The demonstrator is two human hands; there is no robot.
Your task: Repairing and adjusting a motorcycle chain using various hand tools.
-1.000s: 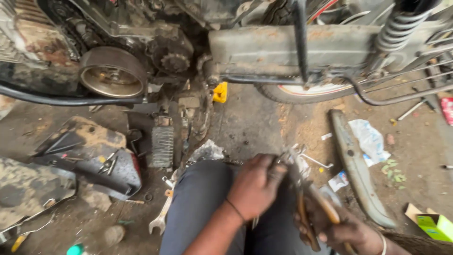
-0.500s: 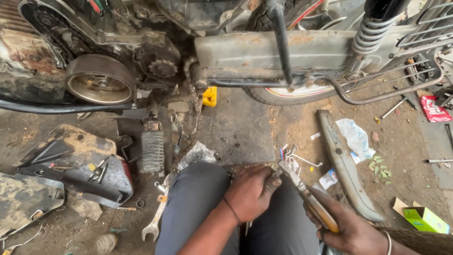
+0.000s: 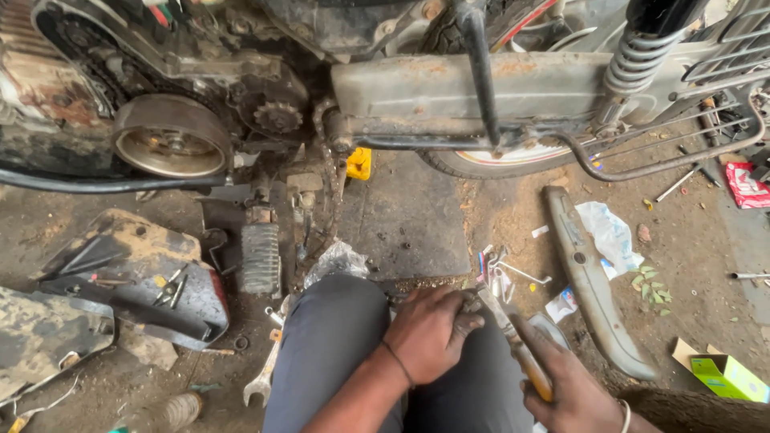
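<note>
My left hand [image 3: 429,333] is closed over a small dark metal part resting on my knee; most of the part is hidden under the fingers. My right hand [image 3: 571,383] grips a pair of pliers [image 3: 513,341] with yellow-orange handles, its jaws pointing up and left beside the left hand's fingers. Both hands sit over my grey trouser legs [image 3: 337,353]. A motorcycle's rusty engine side [image 3: 172,144] with a round flywheel and a chain sprocket [image 3: 277,119] stands in front.
On the dirty ground lie a removed engine cover [image 3: 132,277] with small tools on it, a footrest [image 3: 261,258], a spanner [image 3: 263,377], a grey chain guard [image 3: 593,289], loose small tools [image 3: 501,269], a yellow block [image 3: 358,163] and a green box [image 3: 726,375].
The pliers have swung from nearly upright to lying flatter, jaws closer to the left hand. The view has shifted slightly, and both hands sit lower on the knee.
</note>
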